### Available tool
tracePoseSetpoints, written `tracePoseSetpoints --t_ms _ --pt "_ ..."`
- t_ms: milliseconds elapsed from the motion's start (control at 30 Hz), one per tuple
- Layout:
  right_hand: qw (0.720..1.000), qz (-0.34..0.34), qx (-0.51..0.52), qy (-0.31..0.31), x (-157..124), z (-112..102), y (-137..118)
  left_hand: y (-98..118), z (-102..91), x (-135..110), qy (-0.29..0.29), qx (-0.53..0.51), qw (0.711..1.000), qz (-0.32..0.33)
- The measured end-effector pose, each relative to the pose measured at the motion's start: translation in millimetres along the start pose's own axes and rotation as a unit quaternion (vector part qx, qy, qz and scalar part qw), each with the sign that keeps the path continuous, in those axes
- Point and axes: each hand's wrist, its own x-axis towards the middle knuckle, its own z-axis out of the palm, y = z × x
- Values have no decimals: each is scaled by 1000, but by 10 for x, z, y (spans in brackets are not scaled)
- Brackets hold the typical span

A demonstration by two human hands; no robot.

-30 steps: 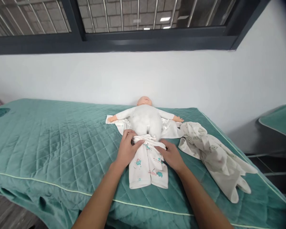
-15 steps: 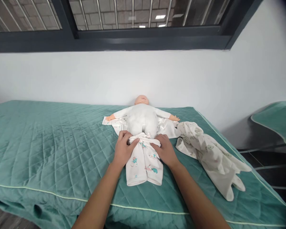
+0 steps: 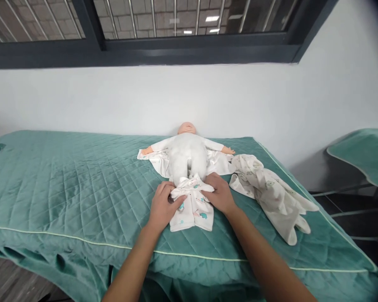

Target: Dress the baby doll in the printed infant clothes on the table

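Note:
A baby doll (image 3: 187,153) with a white cloth body lies on its back, arms spread and head toward the wall. White printed baby pants (image 3: 192,214) cover its lower legs; the feet are hidden inside. My left hand (image 3: 164,205) grips the pants at their left side, thumb on top and fingers tucked under. On the opposite side my right hand (image 3: 219,193) pinches the waistband the same way. Beneath the doll's arms a printed baby shirt (image 3: 219,162) is spread out.
The doll lies on a green quilted bedspread (image 3: 82,188). To the right is a crumpled white baby garment (image 3: 272,193). Behind stands a white wall (image 3: 145,100) under a dark window frame (image 3: 195,52). A green-covered chair (image 3: 362,155) is at far right.
Both hands have drawn the pants' waist down the doll's legs, toward me. More of the legs shows, and the pants are bunched shorter. The view has shifted slightly.

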Motion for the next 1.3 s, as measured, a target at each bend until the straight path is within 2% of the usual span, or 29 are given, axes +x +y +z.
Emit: tracePoseSetpoints --t_ms 100,200,333,467,567,667,800,867,967,1167,1300 --pt "997 18 7 -70 -177 -47 -183 6 3 4 4 5 1000 5" --pt "993 36 0 -114 -333 -93 -342 20 5 1 10 24 1000 4" --pt "985 20 -38 -169 -431 -166 -453 29 -14 0 -2 29 999 -12" --pt "980 1 -90 -175 -440 -183 -470 50 -72 -75 -46 17 999 4" --pt "979 -5 -89 -182 -409 -191 -485 93 -136 -174 -86 18 996 20" --pt "980 2 -78 -184 -375 -235 -550 165 -206 -259 -129 60 989 26" --pt "981 24 -57 -183 -398 -347 -704 311 -324 -337 -150 114 982 4" --pt "980 25 -50 -190 -438 -420 -789 395 -419 -356 -171 102 980 -16" --pt "972 19 -36 -231 -493 -544 -925 506 -640 -337 -240 65 968 -28" --pt "932 57 136 -332 -451 -780 -1273 700 -1258 -163 -423 -2 906 -7" --pt "904 94 226 -350 -330 -883 -1487 878 -1576 2 -465 -3 885 -9"
